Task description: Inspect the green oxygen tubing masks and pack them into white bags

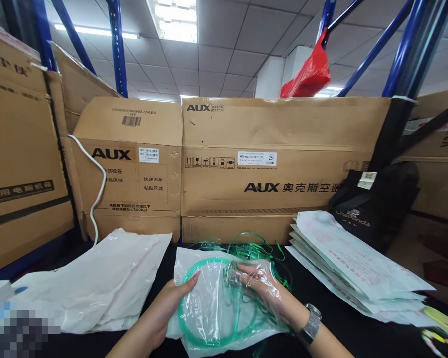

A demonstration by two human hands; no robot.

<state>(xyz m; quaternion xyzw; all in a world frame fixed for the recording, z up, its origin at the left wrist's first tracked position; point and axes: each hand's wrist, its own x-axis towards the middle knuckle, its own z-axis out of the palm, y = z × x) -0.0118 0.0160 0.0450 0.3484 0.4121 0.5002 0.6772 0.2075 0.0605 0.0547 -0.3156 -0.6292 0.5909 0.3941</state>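
Observation:
A clear plastic bag [205, 311] lies before me with a coil of green tubing [183, 311] inside. My left hand [175, 301] grips the bag's left side, thumb on top and fingers hidden underneath. My right hand [259, 286] reaches into the bag from the right, its back covered by the clear film. Its fingers close around a bunched, clear-green part of the tubing, whose exact shape is blurred by the plastic. Beyond the bag, a loose tangle of thin green strands [256, 248] rests on the black surface.
Flat white bags [108, 283] lie at left. A stack of printed white packets [354, 268] stands at right, before a black bag [373, 204]. Large cardboard boxes [283, 129] wall off the back. A white cable [99, 194] hangs at left; a yellow-green object [444, 320] sits far right.

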